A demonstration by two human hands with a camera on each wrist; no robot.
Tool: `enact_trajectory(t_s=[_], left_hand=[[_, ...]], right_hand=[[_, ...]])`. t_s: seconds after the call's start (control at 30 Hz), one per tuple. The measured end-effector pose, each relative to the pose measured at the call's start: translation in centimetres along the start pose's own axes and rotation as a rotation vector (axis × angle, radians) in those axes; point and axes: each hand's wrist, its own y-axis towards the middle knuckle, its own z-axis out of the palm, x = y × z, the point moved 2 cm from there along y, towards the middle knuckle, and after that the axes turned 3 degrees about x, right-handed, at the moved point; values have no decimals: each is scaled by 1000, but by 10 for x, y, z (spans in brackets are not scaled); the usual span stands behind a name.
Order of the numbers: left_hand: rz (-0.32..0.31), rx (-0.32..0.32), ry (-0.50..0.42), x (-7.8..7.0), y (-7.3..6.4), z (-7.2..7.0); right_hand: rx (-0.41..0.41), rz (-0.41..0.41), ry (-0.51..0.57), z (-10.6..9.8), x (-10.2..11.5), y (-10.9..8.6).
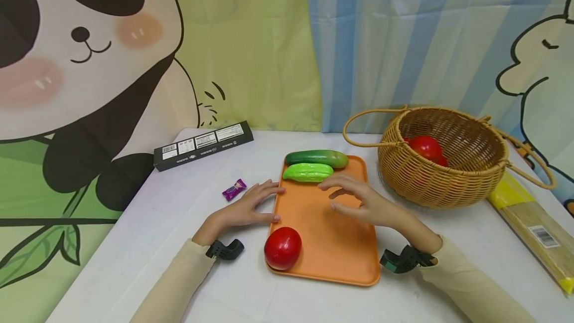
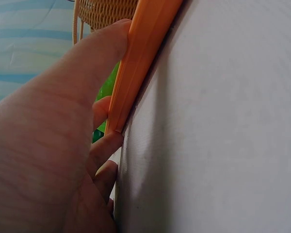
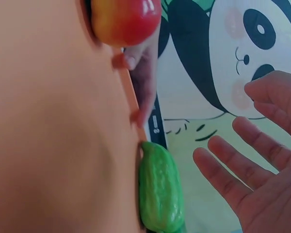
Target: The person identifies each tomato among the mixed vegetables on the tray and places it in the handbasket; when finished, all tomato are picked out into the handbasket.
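Note:
My left hand [image 1: 249,207] touches the left rim of an orange tray [image 1: 332,243], with thumb and fingers spread along it. My right hand [image 1: 358,201] hovers above the tray's right side, fingers loosely bent and holding nothing. A glossy red fruit [image 1: 283,248], yellowish on one side in the right wrist view, sits in the tray's near left corner. At the tray's far end lie a dark green cucumber [image 1: 316,158] and a light green ridged vegetable [image 1: 307,172] like a bitter melon, side by side. The ridged one is closest to my right fingertips.
A wicker basket [image 1: 441,178] with red fruits [image 1: 426,148] in it stands at the right, its handles sticking out. Beside it lies a yellow-ended packet [image 1: 533,228]. On the left are a purple wrapped candy [image 1: 234,190] and a long black box [image 1: 204,145]. Curtains hang behind the table.

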Motion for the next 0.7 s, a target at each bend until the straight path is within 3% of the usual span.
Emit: enact_trajectory(t_s=[0.27,0.63,0.7], left_hand=[[-15,-2,0,1,0,0],[4,-7,3,0,0,0],[12,-9,5,0,0,0]], right_hand=[[147,35,9,21,3,4],[440,192,30,49,8,10],[475,191,18,53,9,11]])
